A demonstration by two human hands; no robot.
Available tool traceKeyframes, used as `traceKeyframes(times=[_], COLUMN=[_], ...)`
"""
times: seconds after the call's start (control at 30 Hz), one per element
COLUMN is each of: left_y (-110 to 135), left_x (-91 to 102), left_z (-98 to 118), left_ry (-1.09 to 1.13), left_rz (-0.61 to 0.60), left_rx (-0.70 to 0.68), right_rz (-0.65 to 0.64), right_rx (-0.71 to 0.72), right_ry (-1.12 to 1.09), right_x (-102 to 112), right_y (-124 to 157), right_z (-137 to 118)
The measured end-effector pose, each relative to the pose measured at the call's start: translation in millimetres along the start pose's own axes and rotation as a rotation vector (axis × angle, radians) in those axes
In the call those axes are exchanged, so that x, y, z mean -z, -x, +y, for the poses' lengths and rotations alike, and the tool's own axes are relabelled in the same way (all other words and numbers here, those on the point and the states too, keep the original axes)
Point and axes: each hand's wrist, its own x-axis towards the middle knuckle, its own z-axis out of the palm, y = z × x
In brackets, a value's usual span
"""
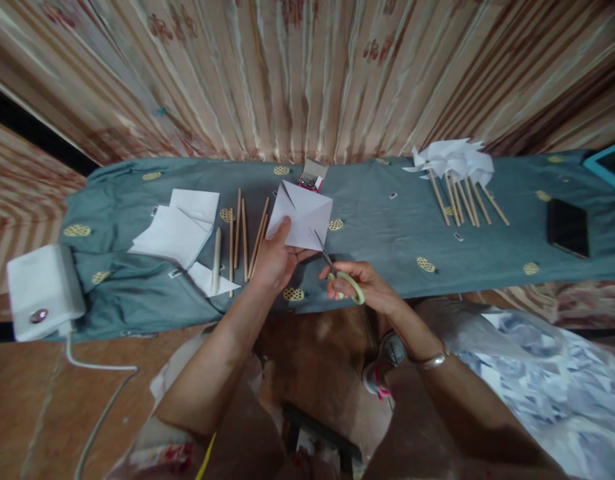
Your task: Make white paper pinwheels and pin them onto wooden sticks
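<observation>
My left hand (280, 257) grips a white paper square (303, 215) at its lower left side, thumb on top and fingers beneath. A slit runs inward from the square's upper left corner. Scissors (350, 283) with pale green handles are in my right hand (362, 283); their blades point up and left onto the lower right corner of the paper. Just behind the paper sits a small open box (311, 181) of tiny metal pieces. Left of my left hand lie several wooden sticks (244, 237) and a white pencil-like stick (216, 260).
White paper sheets (180, 230) lie at the left on the green cloth (377, 260). Paper pinwheels (454, 163) on sticks lie at the right, with a black phone (567, 228) and a blue-edged device (610, 167) beyond. A white box (44, 290) with a cable stands at the left end.
</observation>
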Motion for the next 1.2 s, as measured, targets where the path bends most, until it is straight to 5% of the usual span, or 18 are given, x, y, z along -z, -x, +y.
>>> traceKeyframes(times=[1.2], left_y=[1.9], left_x=[1.8], left_z=[2.3], left_ry=[0.012], left_rz=[0.017], left_rx=[-0.017], right_rz=[0.05], right_rx=[-0.067], right_ry=[-0.104], right_x=[-4.0], right_y=[-3.5], right_z=[4.8])
